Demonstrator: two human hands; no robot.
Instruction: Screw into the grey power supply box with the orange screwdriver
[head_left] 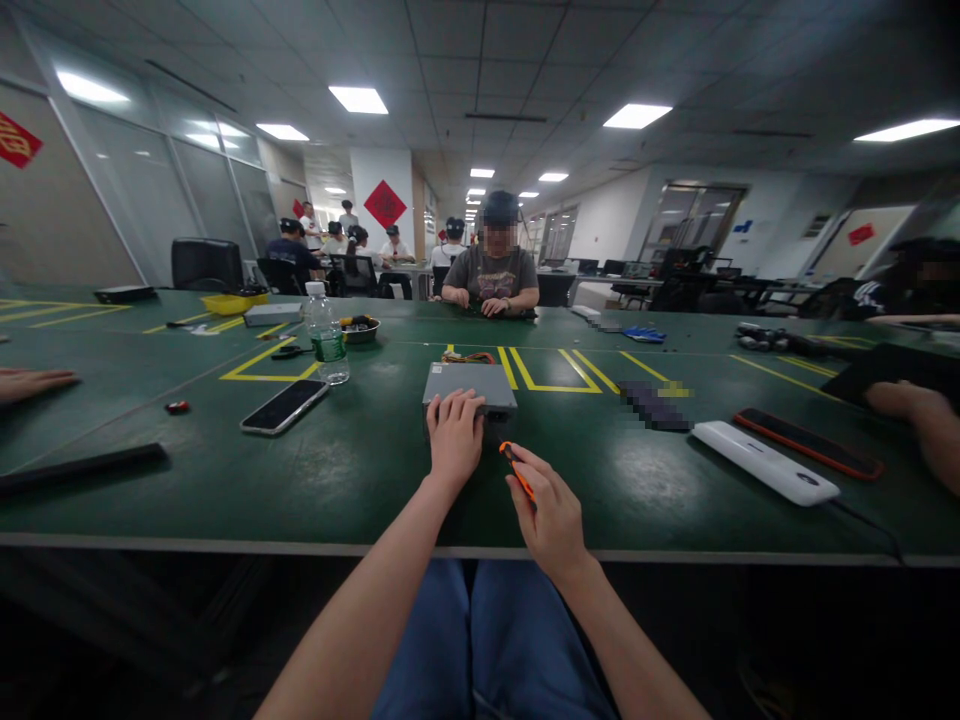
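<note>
A grey metal computer power supply (495, 382) sits on the green table in front of me, its coloured cables at the far side. My left hand (454, 428) rests on its top and near edge, fingers laid over the casing rather than wrapped round it. In my right hand (551, 510) is a screwdriver with an orange and black handle (516, 468), gripped between thumb and fingers. It points up toward the near face of the power supply. Its shaft is thin and dark, and I cannot tell whether the tip touches the casing.
Left of the power supply are a phone (285, 406), a water bottle (328, 340) and a metal bowl (361, 330). A white device with a cord (765, 462) and an orange-edged phone (806, 443) lie right. A person (491, 275) sits opposite; others' hands show at both sides.
</note>
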